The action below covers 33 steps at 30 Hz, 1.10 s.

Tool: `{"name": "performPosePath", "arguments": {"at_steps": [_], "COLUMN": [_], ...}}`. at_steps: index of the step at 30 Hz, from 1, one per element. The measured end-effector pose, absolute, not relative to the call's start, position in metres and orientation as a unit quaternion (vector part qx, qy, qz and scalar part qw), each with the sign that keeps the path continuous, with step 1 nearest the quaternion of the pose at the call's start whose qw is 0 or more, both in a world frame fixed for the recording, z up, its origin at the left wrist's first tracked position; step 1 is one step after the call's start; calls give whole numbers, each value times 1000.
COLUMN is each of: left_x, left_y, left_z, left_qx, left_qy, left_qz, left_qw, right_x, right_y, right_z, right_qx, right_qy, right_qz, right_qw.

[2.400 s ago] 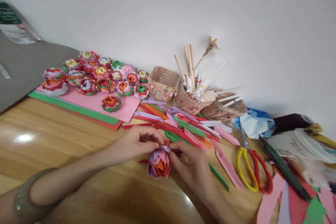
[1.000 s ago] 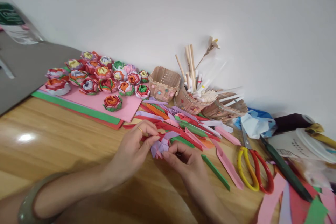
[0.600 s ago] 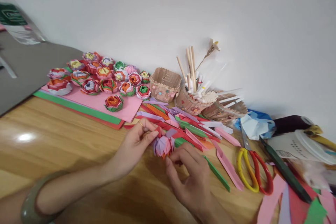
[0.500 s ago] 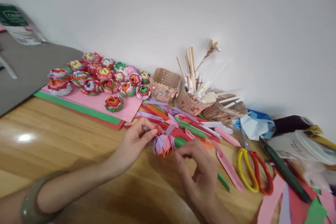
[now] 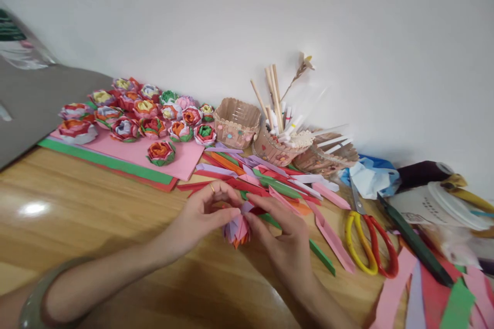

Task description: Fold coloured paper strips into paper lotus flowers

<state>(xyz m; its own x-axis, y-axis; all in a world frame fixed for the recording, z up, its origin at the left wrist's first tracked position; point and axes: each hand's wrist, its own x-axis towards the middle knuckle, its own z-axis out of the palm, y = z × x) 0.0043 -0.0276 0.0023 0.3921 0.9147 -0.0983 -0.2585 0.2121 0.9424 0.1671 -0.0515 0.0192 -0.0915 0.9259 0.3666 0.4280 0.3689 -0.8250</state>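
Above the wooden table, a small folded paper flower (image 5: 236, 230) in purple, pink and orange hangs between my two hands. My left hand (image 5: 204, 211), with a ring on one finger, pinches it from the left side and top. On the other side, my right hand (image 5: 283, 234) has its thumb against the flower and its forefinger bent over a purple paper strip end (image 5: 247, 207) at the top. The fingertips partly cover the flower's upper part. Just behind the hands lies a heap of folded paper strips (image 5: 266, 177) in red, green, purple and pink.
Several finished paper flowers (image 5: 161, 152) sit on stacked coloured sheets (image 5: 189, 159). Against the wall stand a wooden-stick basket (image 5: 236, 131) and others holding sticks and pens. Scissors (image 5: 360, 241), a dark green cutter (image 5: 415, 241) and a white tub (image 5: 420, 211) are at right.
My right hand has moved left and closed in on the flower's top. The flower sits slightly lower in view, and the whole scene has shifted a little left.
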Motion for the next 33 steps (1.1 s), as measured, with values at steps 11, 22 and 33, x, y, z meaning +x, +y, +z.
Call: {"name": "performPosePath", "arguments": {"at_steps": [11, 22, 33], "left_x": [2, 2, 1], "left_y": [-32, -33, -32], "left_z": [8, 8, 9], "left_qx": [679, 723, 748], "left_qy": [368, 352, 327], "left_qz": [469, 482, 496], "left_qw": [429, 349, 295], "right_x": [168, 169, 170], "right_y": [-55, -56, -56], "right_z": [17, 17, 19], "right_qx": [-439, -440, -422], "right_qy": [-766, -768, -787], "right_qz": [116, 81, 45], "right_qw": [455, 459, 447]}}
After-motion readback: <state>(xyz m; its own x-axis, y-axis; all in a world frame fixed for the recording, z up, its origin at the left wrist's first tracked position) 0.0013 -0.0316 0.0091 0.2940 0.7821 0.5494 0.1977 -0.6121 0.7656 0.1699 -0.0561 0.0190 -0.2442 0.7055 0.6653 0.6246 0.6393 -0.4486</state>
